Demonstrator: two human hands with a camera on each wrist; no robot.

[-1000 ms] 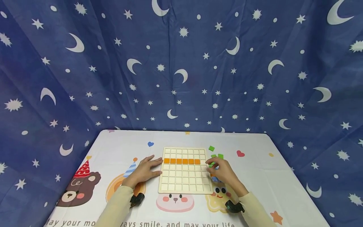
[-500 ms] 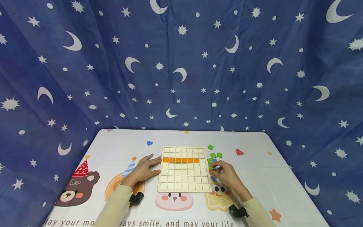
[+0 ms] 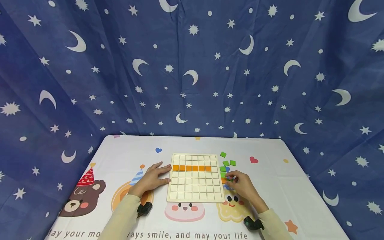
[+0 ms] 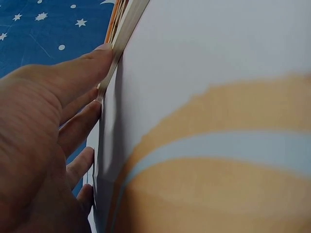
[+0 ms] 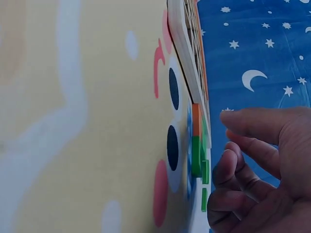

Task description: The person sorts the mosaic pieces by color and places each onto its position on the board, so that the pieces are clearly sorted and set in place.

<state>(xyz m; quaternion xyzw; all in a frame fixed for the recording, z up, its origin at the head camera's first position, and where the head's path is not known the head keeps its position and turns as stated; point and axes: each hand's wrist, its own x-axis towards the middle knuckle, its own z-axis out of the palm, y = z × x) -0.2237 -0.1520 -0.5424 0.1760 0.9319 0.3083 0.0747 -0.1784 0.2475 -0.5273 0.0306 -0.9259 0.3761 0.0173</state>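
A square wooden grid board [image 3: 195, 185] lies flat on the table, with a row of several orange tiles [image 3: 192, 168] in its cells; the row's rightmost cell is bare. At the board's left edge rests my left hand [image 3: 151, 180], thumb and fingers spread, fingertips touching the edge. My right hand [image 3: 243, 185] hovers just right of the board, over loose tiles. In the right wrist view, its thumb and forefinger stand apart with nothing visible between them, the other fingers bent. Below those fingertips are an orange tile [image 3: 223, 180] and a green tile [image 5: 196, 155].
Several green tiles [image 3: 232, 163] lie loose beside the board's upper right side. Some blue pieces [image 3: 227, 169] show partly under the right hand. The white tablecloth [image 3: 285, 193] has printed cartoons, and a blue star-patterned curtain [image 3: 192, 106] hangs behind the table.
My right hand has moved from the board's right edge, near the orange row's end, rightward and slightly towards me, over the loose tiles. The left hand stays at the board.
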